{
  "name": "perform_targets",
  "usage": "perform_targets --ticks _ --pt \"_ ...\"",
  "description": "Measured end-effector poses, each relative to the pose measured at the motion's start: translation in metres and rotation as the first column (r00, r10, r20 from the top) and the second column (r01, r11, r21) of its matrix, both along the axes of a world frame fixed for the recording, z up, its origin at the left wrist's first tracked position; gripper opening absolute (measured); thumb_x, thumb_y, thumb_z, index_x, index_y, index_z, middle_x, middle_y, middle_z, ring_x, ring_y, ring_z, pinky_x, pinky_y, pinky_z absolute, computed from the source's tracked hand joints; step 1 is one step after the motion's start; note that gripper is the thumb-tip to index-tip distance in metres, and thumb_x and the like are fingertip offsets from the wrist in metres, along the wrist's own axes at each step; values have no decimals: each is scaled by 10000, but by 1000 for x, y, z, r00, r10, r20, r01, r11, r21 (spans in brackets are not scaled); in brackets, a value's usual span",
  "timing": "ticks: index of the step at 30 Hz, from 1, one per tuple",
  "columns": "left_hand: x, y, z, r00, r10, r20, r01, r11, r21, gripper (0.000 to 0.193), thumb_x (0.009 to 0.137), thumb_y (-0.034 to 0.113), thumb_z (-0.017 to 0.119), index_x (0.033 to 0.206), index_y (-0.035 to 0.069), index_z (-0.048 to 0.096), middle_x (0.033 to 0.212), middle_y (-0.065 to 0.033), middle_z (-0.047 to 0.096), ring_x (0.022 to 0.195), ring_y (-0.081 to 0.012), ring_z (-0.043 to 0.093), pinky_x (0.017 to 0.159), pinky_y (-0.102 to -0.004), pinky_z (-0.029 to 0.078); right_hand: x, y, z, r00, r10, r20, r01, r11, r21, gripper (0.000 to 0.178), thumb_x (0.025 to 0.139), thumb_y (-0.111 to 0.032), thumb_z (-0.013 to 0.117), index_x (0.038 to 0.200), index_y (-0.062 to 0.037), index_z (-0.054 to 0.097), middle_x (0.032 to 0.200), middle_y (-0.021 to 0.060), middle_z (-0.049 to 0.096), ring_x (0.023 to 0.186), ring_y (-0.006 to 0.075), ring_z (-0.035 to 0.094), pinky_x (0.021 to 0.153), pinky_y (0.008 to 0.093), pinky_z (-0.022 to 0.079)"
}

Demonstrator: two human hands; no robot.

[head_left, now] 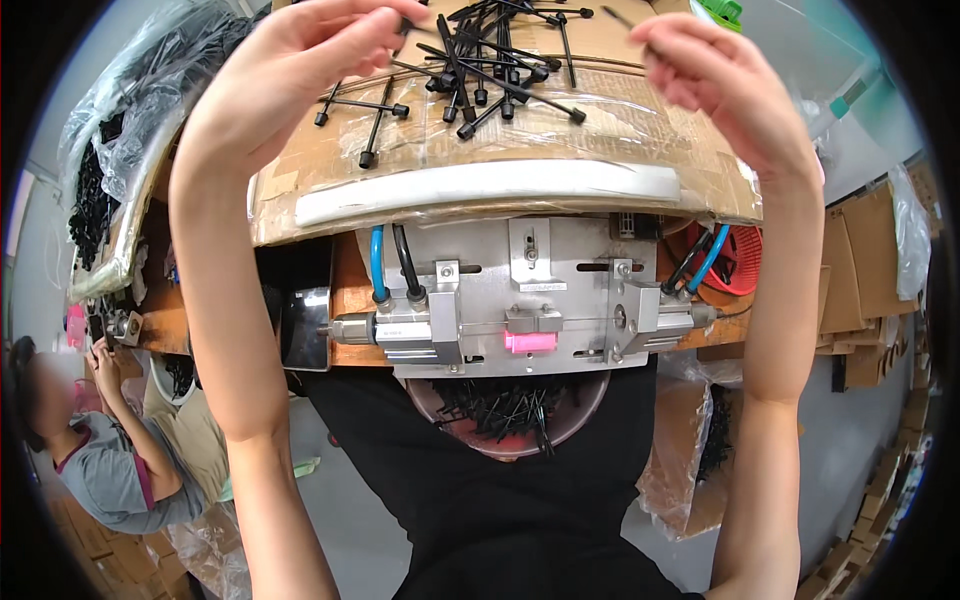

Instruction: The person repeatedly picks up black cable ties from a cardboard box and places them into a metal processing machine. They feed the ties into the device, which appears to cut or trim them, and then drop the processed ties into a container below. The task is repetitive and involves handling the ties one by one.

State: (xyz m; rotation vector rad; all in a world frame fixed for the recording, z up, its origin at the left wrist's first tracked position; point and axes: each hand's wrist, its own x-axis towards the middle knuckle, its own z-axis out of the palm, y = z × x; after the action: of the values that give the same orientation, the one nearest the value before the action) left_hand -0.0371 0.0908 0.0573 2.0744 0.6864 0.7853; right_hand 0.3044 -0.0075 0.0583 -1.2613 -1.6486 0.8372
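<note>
My left hand (345, 45), raised at the upper left of the head view, pinches a thin black rod whose far part blurs toward the pile. Across from it, my right hand (705, 80) is closed on another slim black rod (618, 17), its tip pointing up and left. Between the hands lies a loose pile of black rods with knobbed ends (505, 75) on a taped cardboard surface (420, 145). Nearer to me is a metal fixture (500, 260) with two opposed cylinders and a pink block (531, 343) in the middle; neither hand touches it.
A white foam strip (490, 190) edges the cardboard. Blue and black hoses (377, 262) feed the fixture. Below it, a bowl (590, 420) of black rods sits at my lap. A red basket (738, 262) is at right. At far left, a co-worker (120, 460) sits with hands raised.
</note>
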Motion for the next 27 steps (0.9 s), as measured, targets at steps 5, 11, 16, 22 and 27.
perform_targets --ticks 5,11,16,22,27 --pt "11 -102 -31 952 302 60 -307 933 188 306 910 -2 606 1216 2 619 1024 -31 643 926 -86 557 821 -214 460 11 -24 -6 899 -41 -435 120 980 156 301 1003 -222 549 1188 7 609 879 61 608 773 119 560 683 243 458" --pt "37 -237 -131 957 235 -172 -160 919 361 732 735 -101 667 1422 -62 416 1025 -130 573 906 -280 545 819 -341 474 5 -85 -27 894 5 -448 120 961 249 321 1027 -206 531 1228 41 573 915 68 595 784 112 536 676 220 434" --pt "61 -255 -169 883 295 -364 -115 890 442 731 722 -60 599 1418 -113 383 974 -106 492 874 -232 515 833 -318 479 -22 -103 -49 880 17 -475 148 939 309 309 1012 -188 564 1213 45 585 926 99 647 766 125 599 626 218 445" --pt "64 -248 -163 862 281 -423 -55 879 473 734 723 -51 594 1420 -119 375 939 -94 477 860 -207 509 839 -294 484 -32 -129 -48 907 -71 -416 241 896 374 228 984 -92 585 1159 54 577 958 146 669 798 145 616 671 238 466" --pt "58 -246 -160 858 275 -433 -49 884 464 732 724 -55 587 1419 -129 369 949 -96 486 878 -205 519 833 -289 485 -64 -156 -81 957 -221 -186 280 872 402 289 855 79 654 1136 66 591 961 171 686 793 171 649 707 276 536"
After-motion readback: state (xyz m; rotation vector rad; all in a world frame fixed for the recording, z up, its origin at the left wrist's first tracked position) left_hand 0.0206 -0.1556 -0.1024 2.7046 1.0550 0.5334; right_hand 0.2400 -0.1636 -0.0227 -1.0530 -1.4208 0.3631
